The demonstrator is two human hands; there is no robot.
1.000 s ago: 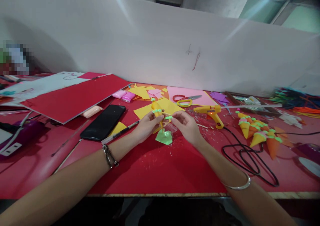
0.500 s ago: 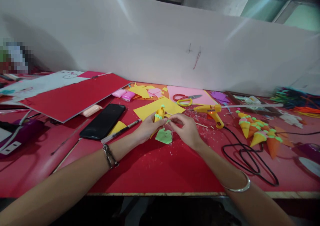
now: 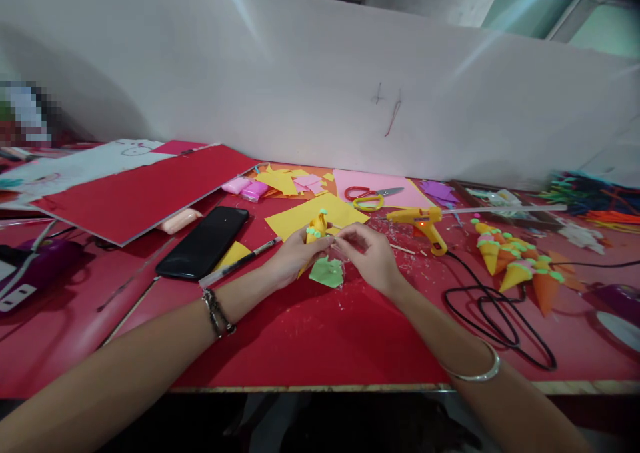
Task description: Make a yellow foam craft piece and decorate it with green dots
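In the middle of the view my left hand is closed around a small yellow craft ice cream cone trimmed with light green dabs. My right hand meets it from the right, thumb and fingertips pinched together beside the cone. Whatever sits in that pinch is too small to make out. On the red table under both hands lies a flat piece of green clay. Behind the cone a yellow sheet is spread out.
A yellow glue gun with a looped black cord lies to the right, near several finished cones. Scissors rest on pink paper behind. To the left are a black phone, a pen and a red board.
The right fingertips have shifted slightly, and the bit of green seen between them before no longer shows. The left hand still holds the cone. The view has moved a little.
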